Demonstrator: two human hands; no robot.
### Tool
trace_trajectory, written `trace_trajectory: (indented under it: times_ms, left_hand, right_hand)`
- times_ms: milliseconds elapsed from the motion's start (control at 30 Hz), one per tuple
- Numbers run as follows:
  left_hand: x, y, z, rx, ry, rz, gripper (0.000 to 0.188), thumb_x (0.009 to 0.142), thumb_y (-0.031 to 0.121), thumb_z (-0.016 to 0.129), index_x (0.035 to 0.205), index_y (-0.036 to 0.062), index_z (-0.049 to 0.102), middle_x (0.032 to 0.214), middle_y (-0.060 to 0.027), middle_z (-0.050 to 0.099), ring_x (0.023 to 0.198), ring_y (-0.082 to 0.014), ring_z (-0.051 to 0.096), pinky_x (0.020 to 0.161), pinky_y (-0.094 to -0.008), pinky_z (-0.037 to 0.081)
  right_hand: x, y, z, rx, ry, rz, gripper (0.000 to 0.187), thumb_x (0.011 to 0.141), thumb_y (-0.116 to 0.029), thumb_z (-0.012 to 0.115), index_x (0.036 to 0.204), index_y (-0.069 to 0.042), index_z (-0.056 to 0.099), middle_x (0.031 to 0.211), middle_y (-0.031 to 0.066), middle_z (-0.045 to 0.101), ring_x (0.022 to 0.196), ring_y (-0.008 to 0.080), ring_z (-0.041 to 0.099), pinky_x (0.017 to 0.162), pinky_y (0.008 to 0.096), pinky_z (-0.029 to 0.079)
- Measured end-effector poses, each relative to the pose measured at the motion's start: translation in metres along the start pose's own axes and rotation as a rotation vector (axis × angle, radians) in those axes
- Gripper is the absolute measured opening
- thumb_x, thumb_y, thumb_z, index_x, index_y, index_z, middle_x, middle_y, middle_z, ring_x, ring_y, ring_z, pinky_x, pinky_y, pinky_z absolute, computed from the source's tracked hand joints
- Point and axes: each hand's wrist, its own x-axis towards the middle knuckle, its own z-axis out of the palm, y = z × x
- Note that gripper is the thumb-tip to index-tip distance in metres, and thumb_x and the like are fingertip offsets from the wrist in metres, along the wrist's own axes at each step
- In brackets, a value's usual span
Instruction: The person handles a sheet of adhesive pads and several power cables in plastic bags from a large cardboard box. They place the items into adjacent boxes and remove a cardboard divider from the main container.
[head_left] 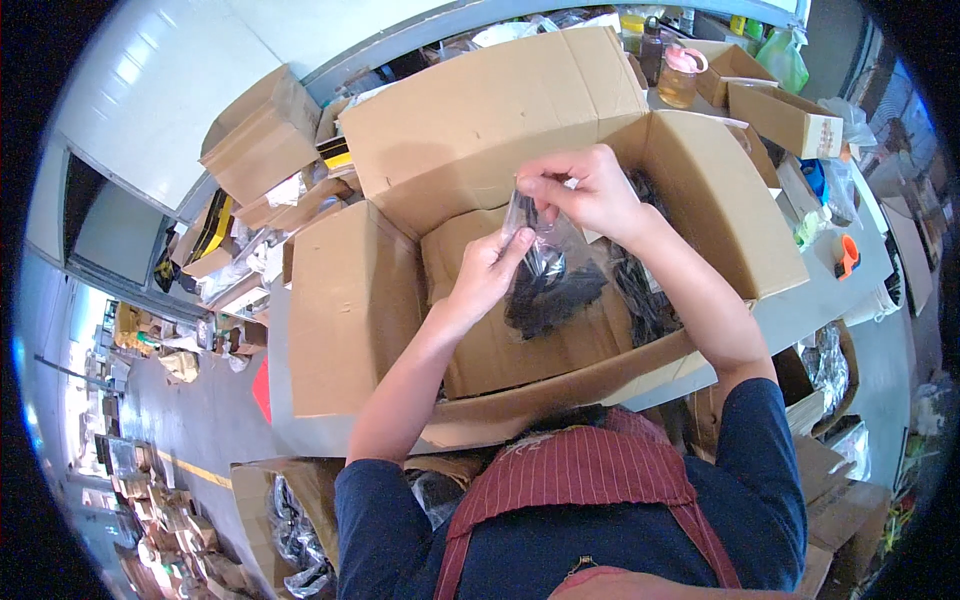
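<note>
Above a large open cardboard box [500,130], both of my hands grip a clear plastic bag [548,262] with dark black contents at its bottom. My left hand [492,268] pinches the bag's side near the upper end. Higher up and a little to the right, my right hand [585,190] has its fingers closed on the bag's top edge. The bag hangs down inside the box. Along the box's right inner wall lie more black items in clear bags [645,290]. What exactly the black contents are, I cannot tell.
The box stands on a grey table [870,262]. On the right are an orange tape dispenser [847,256] and smaller cartons [785,118]. A jug with a pink lid [678,80] stands at the back. Below left, an open carton [262,510] holds bagged items.
</note>
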Motion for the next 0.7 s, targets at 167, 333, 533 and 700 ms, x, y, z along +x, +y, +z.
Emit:
trace_trajectory:
  times_ms: [167, 333, 533, 700]
  left_hand:
    - [-0.012, 0.001, -0.019, 0.090, 0.293, 0.074, 0.026, 0.100, 0.024, 0.058, 0.104, -0.0002, 0.068, 0.082, -0.0051, 0.069, 0.076, -0.0084, 0.060, 0.072, -0.0272, 0.050]
    - [-0.052, 0.061, -0.062, 0.135, 0.474, 0.188, 0.025, 0.103, 0.018, 0.052, 0.093, -0.0006, 0.065, 0.093, -0.0044, 0.067, 0.082, -0.0113, 0.063, 0.079, -0.0282, 0.051]
    - [-0.166, 0.138, -0.189, 0.185, 1.026, 0.185, 0.036, 0.102, 0.031, 0.052, 0.096, -0.0008, 0.069, 0.076, -0.0040, 0.067, 0.071, -0.0108, 0.060, 0.065, -0.0268, 0.047]
    - [-0.358, 0.178, -0.274, 0.400, 1.590, 0.224, 0.030, 0.097, 0.027, 0.057, 0.101, 0.0002, 0.069, 0.082, -0.0072, 0.069, 0.076, -0.0157, 0.064, 0.066, -0.0304, 0.047]
  right_hand:
    - [0.012, -0.005, -0.020, 0.459, 0.284, 0.116, 0.013, 0.092, -0.012, 0.063, 0.094, 0.000, 0.068, 0.067, 0.0021, 0.061, 0.056, 0.0093, 0.057, 0.052, 0.0225, 0.045]
    - [0.015, 0.016, -0.038, 0.274, 0.370, 0.161, 0.018, 0.093, -0.017, 0.061, 0.094, -0.001, 0.068, 0.068, 0.0009, 0.058, 0.061, 0.0093, 0.054, 0.056, 0.0233, 0.042]
    - [0.012, 0.023, -0.036, 0.154, 0.240, 0.212, 0.021, 0.094, -0.019, 0.062, 0.103, -0.001, 0.069, 0.070, -0.0012, 0.054, 0.063, 0.0079, 0.050, 0.059, 0.0223, 0.039]
    - [0.008, 0.030, -0.035, 0.071, 0.084, 0.130, 0.024, 0.096, -0.019, 0.061, 0.110, 0.000, 0.067, 0.072, 0.0003, 0.053, 0.064, 0.0083, 0.048, 0.062, 0.0216, 0.037]
